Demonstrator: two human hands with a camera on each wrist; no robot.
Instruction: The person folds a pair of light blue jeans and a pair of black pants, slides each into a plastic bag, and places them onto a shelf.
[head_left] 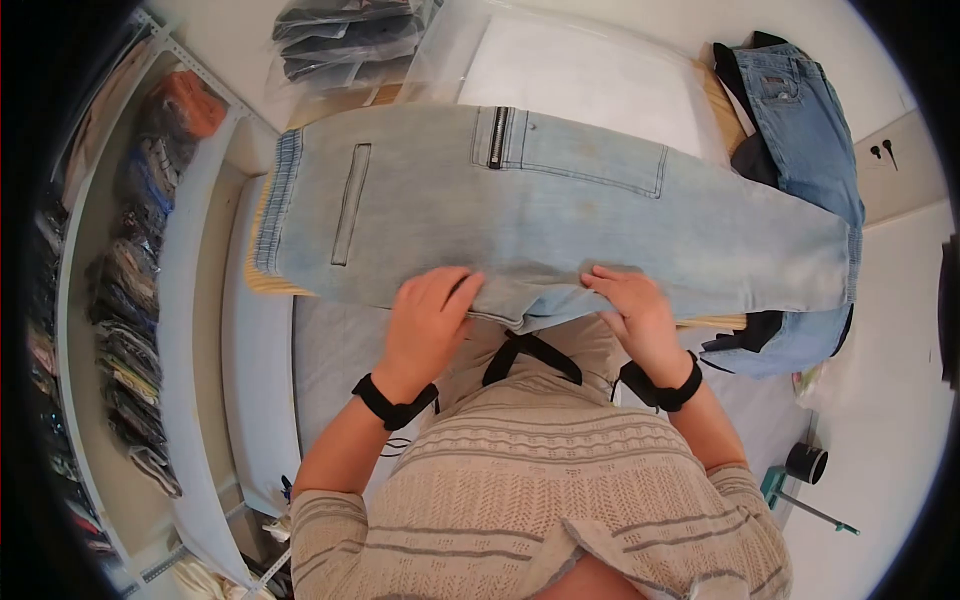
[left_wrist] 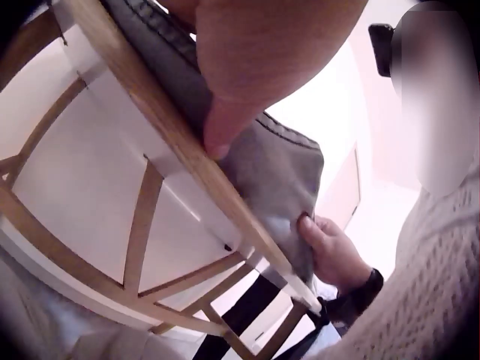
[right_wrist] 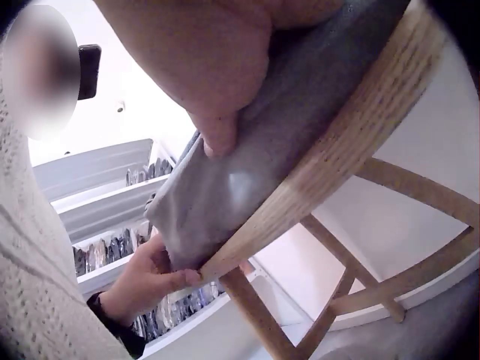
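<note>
Light-blue denim pants [head_left: 590, 200] lie lengthwise across a wooden table [head_left: 275, 283], with elastic gathers at both ends, a dark zipper [head_left: 498, 137] and a stitched pocket. My left hand [head_left: 425, 325] pinches the near edge of the pants left of the middle, fingers on top. At the same edge, farther right, my right hand [head_left: 640, 318] pinches the cloth too. Between the hands the edge sags into a small fold. From below, the left wrist view shows the left thumb [left_wrist: 217, 139] under the denim and the right hand [left_wrist: 337, 251] gripping farther along.
More blue jeans [head_left: 800, 120] hang over the table's right end. Clear plastic packaging [head_left: 590, 75] and bagged dark garments [head_left: 345, 40] lie at the back. Shelves [head_left: 190, 290] with bagged clothes line the left side. A wall socket [head_left: 882, 152] is at the right.
</note>
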